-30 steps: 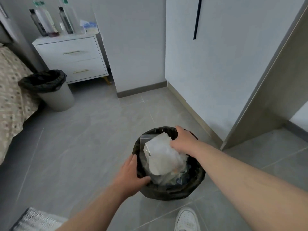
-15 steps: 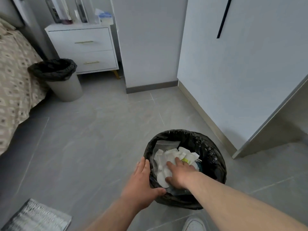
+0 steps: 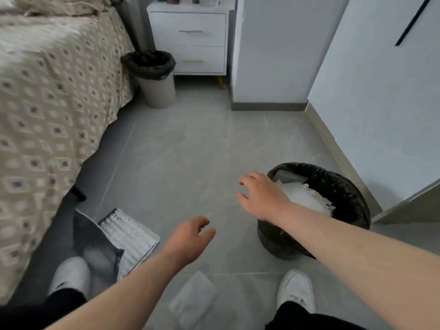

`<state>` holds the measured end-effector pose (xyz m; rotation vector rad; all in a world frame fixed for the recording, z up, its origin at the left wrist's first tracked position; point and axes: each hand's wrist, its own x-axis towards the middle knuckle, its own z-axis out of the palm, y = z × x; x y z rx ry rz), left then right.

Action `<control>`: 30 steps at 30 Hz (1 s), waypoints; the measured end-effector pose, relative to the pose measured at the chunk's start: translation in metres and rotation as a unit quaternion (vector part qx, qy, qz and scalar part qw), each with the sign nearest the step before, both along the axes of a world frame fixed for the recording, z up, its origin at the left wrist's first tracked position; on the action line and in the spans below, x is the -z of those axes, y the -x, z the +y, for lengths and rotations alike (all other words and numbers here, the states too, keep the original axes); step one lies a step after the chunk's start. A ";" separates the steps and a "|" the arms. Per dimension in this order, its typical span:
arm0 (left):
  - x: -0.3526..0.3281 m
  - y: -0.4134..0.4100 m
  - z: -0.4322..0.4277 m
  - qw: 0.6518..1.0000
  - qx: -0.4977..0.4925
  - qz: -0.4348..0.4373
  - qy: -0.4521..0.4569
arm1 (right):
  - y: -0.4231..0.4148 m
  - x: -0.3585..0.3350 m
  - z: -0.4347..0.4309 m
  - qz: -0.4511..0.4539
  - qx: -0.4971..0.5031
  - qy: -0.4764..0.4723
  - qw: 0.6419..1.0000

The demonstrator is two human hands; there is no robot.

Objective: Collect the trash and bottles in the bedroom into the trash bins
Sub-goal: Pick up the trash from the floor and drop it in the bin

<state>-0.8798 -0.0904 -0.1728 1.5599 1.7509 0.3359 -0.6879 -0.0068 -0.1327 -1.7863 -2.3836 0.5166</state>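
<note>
both hands hang open and empty, right hand (image 3: 262, 198) over the black bin's (image 3: 345, 186) rim, left hand (image 3: 188, 241) beside it.

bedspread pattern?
Beige bedspread with repeating diamond motifs, dark centres; head view.

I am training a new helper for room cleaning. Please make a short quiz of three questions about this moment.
1. True or false: the left hand holds a bottle.
2. Which bin already holds white trash? A) the near bin beside the right hand; B) the far bin by the nightstand.
3. Fill in: a silver foil bag lies on the floor near the ____.

Key:
1. False; both hands are open and hold nothing.
2. A.
3. Bed.
</note>
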 end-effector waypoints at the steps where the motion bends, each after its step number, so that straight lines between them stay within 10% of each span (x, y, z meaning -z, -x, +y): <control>1: 0.009 0.019 -0.011 1.000 -0.014 0.009 0.017 | 0.016 0.009 -0.007 -0.008 -0.026 0.023 0.999; 15: 0.163 0.131 -0.144 0.953 0.098 0.154 0.241 | 0.126 0.182 -0.100 -0.152 -0.092 0.309 0.934; 30: 0.213 0.117 -0.168 0.929 0.150 0.231 0.247 | 0.138 0.252 -0.134 -0.188 -0.047 0.261 0.946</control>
